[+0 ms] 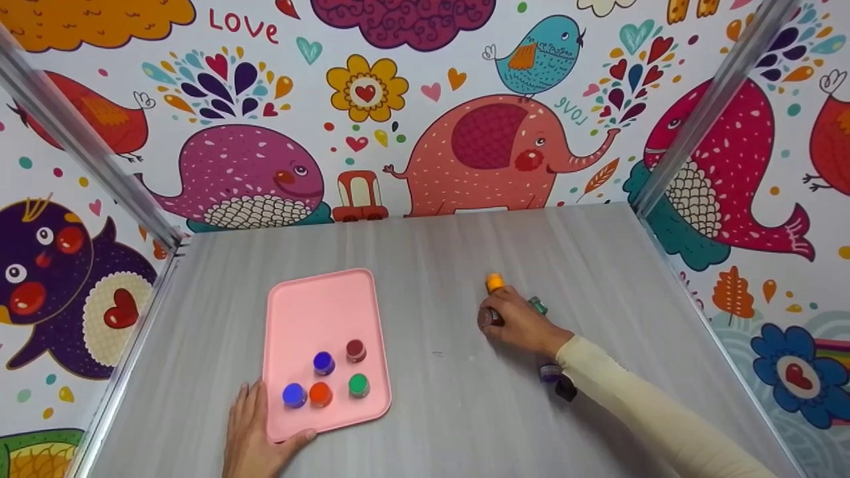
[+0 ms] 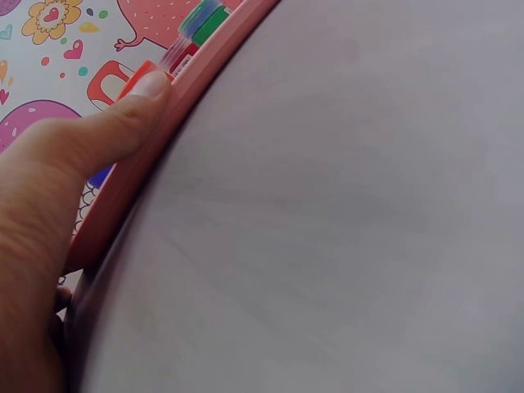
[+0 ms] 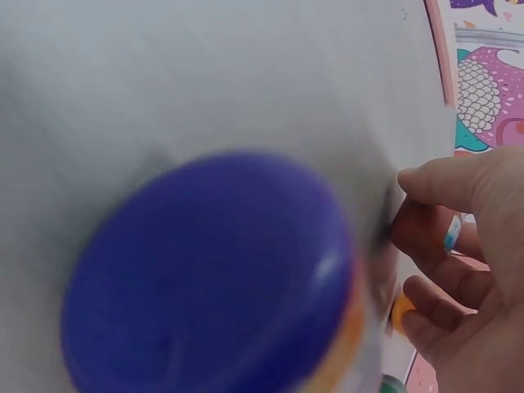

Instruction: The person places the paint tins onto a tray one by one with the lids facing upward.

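At the near left corner of the pink tray (image 1: 319, 305), my left hand (image 1: 255, 428) holds the rim, its thumb on the front edge and fingers along the left side. Several small lidded jars stand upright in the tray, among them a green-lidded jar (image 1: 358, 385), a dark red-lidded jar (image 1: 356, 350) and an orange-red-lidded jar (image 1: 320, 394). My right hand (image 1: 521, 322) grips a brownish-red jar (image 3: 422, 228) at the table's right side. Just beyond that hand is a yellow-orange-lidded jar (image 1: 495, 282); a green jar (image 1: 538, 305) is partly hidden behind it.
Beside the right forearm, a purple jar (image 1: 550, 373) lies on its side; its lid (image 3: 213, 270) looms blurred in the right wrist view. The grey table (image 1: 435, 265) meets patterned walls, with metal frame posts (image 1: 717, 106) at its far corners.
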Available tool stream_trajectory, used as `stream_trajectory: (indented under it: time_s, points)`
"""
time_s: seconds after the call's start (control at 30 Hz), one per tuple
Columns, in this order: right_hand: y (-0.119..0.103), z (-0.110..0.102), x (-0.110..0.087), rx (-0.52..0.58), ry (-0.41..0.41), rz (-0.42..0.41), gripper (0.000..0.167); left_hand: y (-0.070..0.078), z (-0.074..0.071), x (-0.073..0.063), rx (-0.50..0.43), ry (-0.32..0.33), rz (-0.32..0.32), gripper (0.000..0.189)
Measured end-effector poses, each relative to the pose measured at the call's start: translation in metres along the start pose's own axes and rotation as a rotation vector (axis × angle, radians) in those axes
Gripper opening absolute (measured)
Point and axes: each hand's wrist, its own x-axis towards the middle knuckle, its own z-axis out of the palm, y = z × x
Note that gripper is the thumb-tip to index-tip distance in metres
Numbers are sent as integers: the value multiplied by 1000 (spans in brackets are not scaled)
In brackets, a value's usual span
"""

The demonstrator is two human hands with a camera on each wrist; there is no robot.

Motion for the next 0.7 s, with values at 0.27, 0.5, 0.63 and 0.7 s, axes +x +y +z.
stream_trajectory:
  time_s: [0.27, 0.5, 0.63, 0.7]
  points:
    - [-4, 1, 4, 71, -5, 5, 19, 1, 0, 0, 4, 6, 10, 151]
    - [-7, 4, 11, 121, 5, -17, 17, -1, 1, 0, 10, 32, 34, 149]
    - [-10, 7, 14, 117, 4, 7, 19, 0, 2, 0, 8, 20, 15, 150]
    - [-11, 9, 15, 112, 14, 4, 20, 1, 2, 0, 7, 18, 7, 150]
